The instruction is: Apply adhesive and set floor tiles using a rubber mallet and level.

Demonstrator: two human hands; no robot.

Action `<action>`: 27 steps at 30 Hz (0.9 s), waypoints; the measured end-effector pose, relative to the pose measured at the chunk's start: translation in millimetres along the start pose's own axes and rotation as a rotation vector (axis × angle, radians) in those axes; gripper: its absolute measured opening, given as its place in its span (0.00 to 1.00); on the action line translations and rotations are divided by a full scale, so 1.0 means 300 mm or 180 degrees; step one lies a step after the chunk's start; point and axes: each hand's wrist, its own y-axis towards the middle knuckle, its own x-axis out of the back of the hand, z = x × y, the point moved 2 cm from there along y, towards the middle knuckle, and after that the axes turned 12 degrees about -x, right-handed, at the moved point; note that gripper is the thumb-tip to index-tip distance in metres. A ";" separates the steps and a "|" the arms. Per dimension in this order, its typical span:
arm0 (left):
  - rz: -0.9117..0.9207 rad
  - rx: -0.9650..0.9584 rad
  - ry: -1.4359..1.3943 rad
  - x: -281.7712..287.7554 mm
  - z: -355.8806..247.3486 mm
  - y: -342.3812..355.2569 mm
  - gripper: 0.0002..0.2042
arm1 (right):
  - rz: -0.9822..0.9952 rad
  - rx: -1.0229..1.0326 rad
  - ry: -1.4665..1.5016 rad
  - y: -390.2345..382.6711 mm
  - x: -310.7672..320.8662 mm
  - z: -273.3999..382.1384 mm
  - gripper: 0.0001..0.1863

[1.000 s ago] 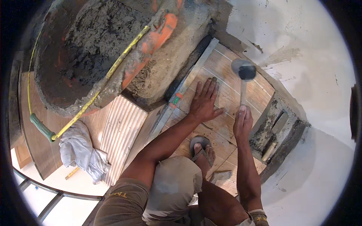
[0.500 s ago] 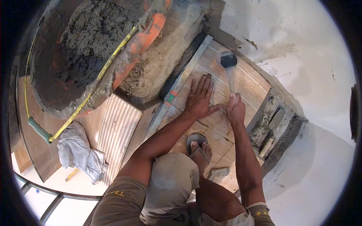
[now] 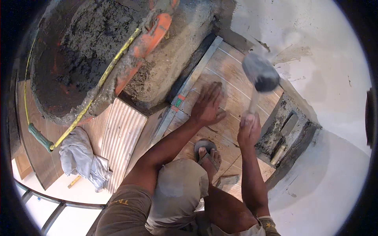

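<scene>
While the left hand [image 3: 207, 107] lay flat, gripping nothing, on the tile [image 3: 232, 93] at centre frame, the right hand [image 3: 249, 130] was clamped on the mallet [image 3: 260, 71], its head aloft at upper right. Tapping appeared in hand; the next blow likely called for clearance from the fingers.

Brown wood-grain tiles [image 3: 236, 98] with whitish lines; grey-and-black mallet [image 3: 260, 72] at two o'clock.
The silvery level [image 3: 188, 89] carries a green vial [image 3: 178, 103] between orange bands [image 3: 181, 96]; at ten o'clock, an orange tub [image 3: 161, 29] smeared grey, its cord [image 3: 102, 80] yellow; at eight, a panel [image 3: 124, 137] striped cream and brown.
</scene>
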 end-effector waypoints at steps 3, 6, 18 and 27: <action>0.0279 -0.0850 -0.0777 -0.024 -0.060 -0.037 0.44 | 0.0181 0.0344 0.0170 -0.040 0.040 -0.097 0.20; 0.0442 -0.1279 -0.0691 -0.004 -0.068 -0.022 0.42 | 0.0372 0.0289 -0.0995 0.007 0.020 -0.149 0.19; 0.0569 -0.0993 -0.0281 -0.001 -0.084 -0.013 0.45 | 0.0422 -0.0099 -0.1071 0.063 0.009 -0.087 0.19; 0.0344 -0.0866 -0.0523 -0.032 -0.091 -0.007 0.44 | -0.0328 0.0181 -0.1218 0.053 0.112 -0.147 0.19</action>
